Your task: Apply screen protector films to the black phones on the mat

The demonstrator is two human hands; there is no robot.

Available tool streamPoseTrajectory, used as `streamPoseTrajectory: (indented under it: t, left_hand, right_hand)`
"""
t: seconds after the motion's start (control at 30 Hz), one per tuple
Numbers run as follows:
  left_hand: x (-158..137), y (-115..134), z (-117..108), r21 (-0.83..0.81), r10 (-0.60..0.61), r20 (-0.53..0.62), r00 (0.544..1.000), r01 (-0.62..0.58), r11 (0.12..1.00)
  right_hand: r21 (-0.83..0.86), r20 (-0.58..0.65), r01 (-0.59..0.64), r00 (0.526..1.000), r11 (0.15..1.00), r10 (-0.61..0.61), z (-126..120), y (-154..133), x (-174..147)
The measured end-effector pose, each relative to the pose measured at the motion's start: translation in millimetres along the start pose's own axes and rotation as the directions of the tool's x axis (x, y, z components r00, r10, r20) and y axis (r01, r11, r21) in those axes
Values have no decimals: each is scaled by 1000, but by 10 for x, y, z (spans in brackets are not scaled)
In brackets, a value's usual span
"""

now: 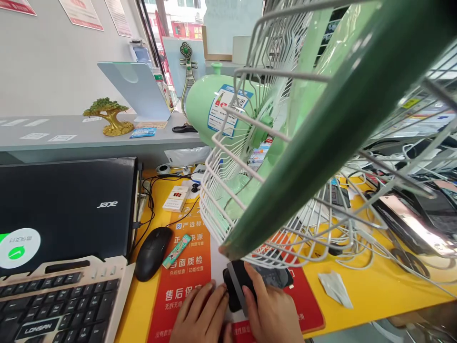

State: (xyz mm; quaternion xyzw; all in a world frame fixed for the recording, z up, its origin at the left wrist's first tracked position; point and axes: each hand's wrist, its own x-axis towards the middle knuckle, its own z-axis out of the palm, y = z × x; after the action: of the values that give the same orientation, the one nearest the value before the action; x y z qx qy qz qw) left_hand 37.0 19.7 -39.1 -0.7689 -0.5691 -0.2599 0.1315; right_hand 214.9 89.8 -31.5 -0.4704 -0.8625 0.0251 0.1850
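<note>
A flat black object with a grey strip (233,286) lies on the red printed mat, its exact kind unclear. My left hand (202,312) lies palm down at its left edge, fingers stretched out and fingertips touching it. My right hand (271,305) grips its right side, with the thumb and index finger along the grey strip. A dark flat device (273,273) shows just beyond my right hand, partly covered by it. The green desk fan (210,102) looms above, its white wire guard close over the hands.
A black mouse (153,252), a keyboard (60,305) and an Acer laptop (67,209) stand to the left. On the mat are a small green packet (177,251) and a cigarette box (176,198). Phones (410,224), cables, scissors (410,262) and crumpled paper (335,288) lie to the right.
</note>
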Motion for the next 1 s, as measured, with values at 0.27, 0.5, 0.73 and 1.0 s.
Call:
streamPoseTrajectory:
  t: [0.27,0.5,0.73,1.0]
  left_hand:
    - [17,92,69,-143,-142,-43,989,135,981]
    - [45,42,-17,-111,-86,27,996,89,990]
    - [38,-23,-74,-49,14,103,995,-9,999]
    - [37,-40,-51,-52,-3,116,993,9,999]
  right_hand:
    - [-16,-35,19,999,1000,-19,-216,336,79]
    - [-147,-87,-91,993,985,79,-249,429,138]
    - [-90,20,-42,999,995,44,-214,401,76]
    - [26,33,-231,973,973,230,-233,585,-26]
